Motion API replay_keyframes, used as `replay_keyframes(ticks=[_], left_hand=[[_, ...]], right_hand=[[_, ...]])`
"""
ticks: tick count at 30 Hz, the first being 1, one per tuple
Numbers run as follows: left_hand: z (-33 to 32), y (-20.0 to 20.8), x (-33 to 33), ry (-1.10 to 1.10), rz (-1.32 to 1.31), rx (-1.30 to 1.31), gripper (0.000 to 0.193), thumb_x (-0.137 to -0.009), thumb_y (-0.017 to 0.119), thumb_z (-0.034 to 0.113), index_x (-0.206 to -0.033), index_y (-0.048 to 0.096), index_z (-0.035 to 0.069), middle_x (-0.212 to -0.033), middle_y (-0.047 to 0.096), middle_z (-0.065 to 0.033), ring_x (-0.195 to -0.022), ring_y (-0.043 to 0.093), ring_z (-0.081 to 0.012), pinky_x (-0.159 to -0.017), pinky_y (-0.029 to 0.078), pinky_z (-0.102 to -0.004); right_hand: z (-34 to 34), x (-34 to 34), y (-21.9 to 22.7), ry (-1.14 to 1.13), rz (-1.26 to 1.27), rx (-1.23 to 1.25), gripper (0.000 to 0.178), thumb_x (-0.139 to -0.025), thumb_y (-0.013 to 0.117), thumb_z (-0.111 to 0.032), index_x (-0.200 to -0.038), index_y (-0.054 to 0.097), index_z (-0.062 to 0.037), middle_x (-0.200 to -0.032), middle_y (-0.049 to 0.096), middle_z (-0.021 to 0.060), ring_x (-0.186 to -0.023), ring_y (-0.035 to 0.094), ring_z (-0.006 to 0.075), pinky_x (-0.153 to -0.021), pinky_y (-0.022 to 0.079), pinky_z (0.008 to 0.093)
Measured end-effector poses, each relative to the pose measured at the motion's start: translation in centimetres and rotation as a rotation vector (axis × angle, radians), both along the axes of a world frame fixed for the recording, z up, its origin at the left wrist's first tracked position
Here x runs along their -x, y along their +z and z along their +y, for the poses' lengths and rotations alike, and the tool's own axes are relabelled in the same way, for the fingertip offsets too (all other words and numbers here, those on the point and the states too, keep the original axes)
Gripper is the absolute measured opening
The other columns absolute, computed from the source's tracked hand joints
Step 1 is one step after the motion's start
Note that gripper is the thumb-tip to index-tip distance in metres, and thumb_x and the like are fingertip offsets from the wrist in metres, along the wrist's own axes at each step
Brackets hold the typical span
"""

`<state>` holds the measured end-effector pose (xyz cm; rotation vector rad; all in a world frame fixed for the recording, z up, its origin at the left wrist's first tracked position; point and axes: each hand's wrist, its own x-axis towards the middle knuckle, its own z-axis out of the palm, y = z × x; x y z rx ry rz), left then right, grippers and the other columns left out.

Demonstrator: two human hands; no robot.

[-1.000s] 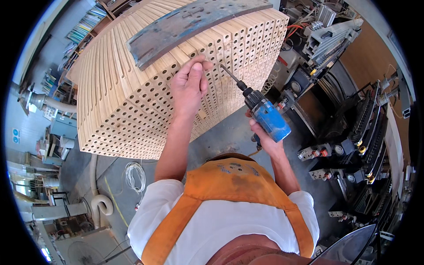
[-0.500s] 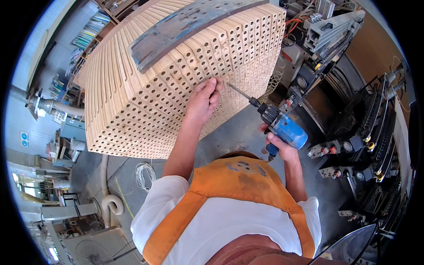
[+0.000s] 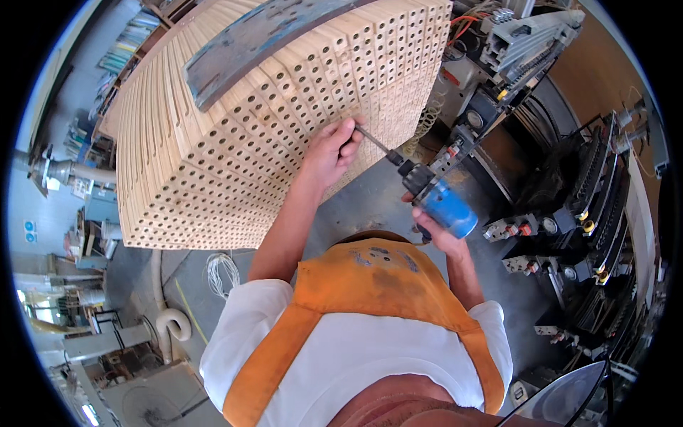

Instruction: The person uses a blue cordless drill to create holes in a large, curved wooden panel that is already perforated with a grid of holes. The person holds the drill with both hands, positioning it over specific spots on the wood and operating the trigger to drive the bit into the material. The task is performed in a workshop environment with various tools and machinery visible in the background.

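Left hand: the bare left hand (image 3: 331, 151) was in front of the holed face of the wooden stack (image 3: 238, 146), toward that face's lower right edge; its thumb and forefinger were together at the tips, the other fingers curled. Whether something small sat between them could not be told.
Right hand: the right hand (image 3: 442, 233) was clamped on the blue power drill (image 3: 447, 208), its fingers partly hidden behind the body.
Drill: it was beyond the stack's lower right edge, its black chuck toward the wood.
Bit: the long, thin bit (image 3: 376, 139) slanted up and left, its tip right by the left thumb; whether they touched could not be made out.
Stack: many pale wooden pieces stood packed side by side, the near face dotted with rows of dark-rimmed round holes.
Plate: a worn blue-grey plate (image 3: 252, 46) lay on the stack's top, along its near edge.
Clothing: the person wore an orange apron (image 3: 388, 281) over a white shirt (image 3: 356, 356).
Floor: a pale coiled cable (image 3: 223, 273) and a looped hose (image 3: 176, 325) lay beyond the stack's lower left corner.
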<state>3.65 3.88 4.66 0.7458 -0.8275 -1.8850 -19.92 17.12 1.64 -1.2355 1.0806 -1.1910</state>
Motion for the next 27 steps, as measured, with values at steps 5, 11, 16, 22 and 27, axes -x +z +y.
replay_keyframes(ticks=[5, 11, 16, 22, 27], left_hand=[[-1.1, 0.4, 1.5, -0.049, 0.198, 0.065, 0.03, -0.099, 0.049, 0.021, -0.121, 0.052, 0.001, -0.085, 0.054, 0.0005, -0.061, 0.042, -0.0022, -0.045, 0.031, -0.0146], [-4.1, 2.3, 1.2, 0.015, 0.494, 0.071, 0.031, -0.099, 0.049, 0.018, -0.124, 0.051, 0.0, -0.084, 0.053, -0.0003, -0.062, 0.043, -0.0044, -0.044, 0.032, -0.0157], [-4.0, 3.1, 1.6, 0.076, 0.538, 0.032, 0.026, -0.099, 0.047, 0.019, -0.115, 0.054, -0.001, -0.079, 0.05, -0.0007, -0.06, 0.042, -0.0045, -0.044, 0.032, -0.0166], [-2.4, -3.7, 0.8, -0.278, 0.042, -0.056, 0.027, -0.1, 0.043, 0.023, -0.111, 0.056, 0.002, -0.079, 0.051, 0.0003, -0.054, 0.039, -0.0043, -0.04, 0.028, -0.0175], [1.9, -7.4, 3.1, -0.261, 0.014, -0.279, 0.027, -0.1, 0.044, 0.024, -0.11, 0.057, 0.002, -0.079, 0.051, 0.0014, -0.053, 0.038, -0.004, -0.04, 0.028, -0.018]], right_hand=[[-1.3, 0.0, 0.5, -0.02, -0.172, -0.079, 0.03, -0.085, 0.07, -0.016, -0.113, 0.062, -0.0068, -0.099, 0.067, 0.0015, -0.08, 0.058, 0.0073, -0.057, 0.048, 0.0236], [-5.2, -3.5, 3.6, -0.052, -0.172, 0.056, 0.022, -0.087, 0.066, -0.012, -0.108, 0.065, -0.0048, -0.097, 0.068, 0.0024, -0.078, 0.058, 0.0086, -0.067, 0.048, 0.0257], [-6.6, -3.8, 4.4, -0.026, -0.152, 0.076, 0.031, -0.086, 0.067, -0.018, -0.113, 0.062, -0.0045, -0.095, 0.067, 0.0065, -0.072, 0.058, 0.0102, -0.063, 0.048, 0.0243], [-6.2, -3.7, 5.9, -0.073, 0.032, 0.093, 0.017, -0.085, 0.068, -0.008, -0.101, 0.067, -0.0043, -0.09, 0.068, 0.0033, -0.073, 0.059, 0.0091, -0.064, 0.049, 0.0256], [-6.6, -3.4, 4.4, -0.072, 0.143, 0.158, 0.019, -0.085, 0.069, -0.01, -0.102, 0.066, -0.0051, -0.089, 0.068, 0.0041, -0.079, 0.063, 0.0113, -0.069, 0.051, 0.0278]])
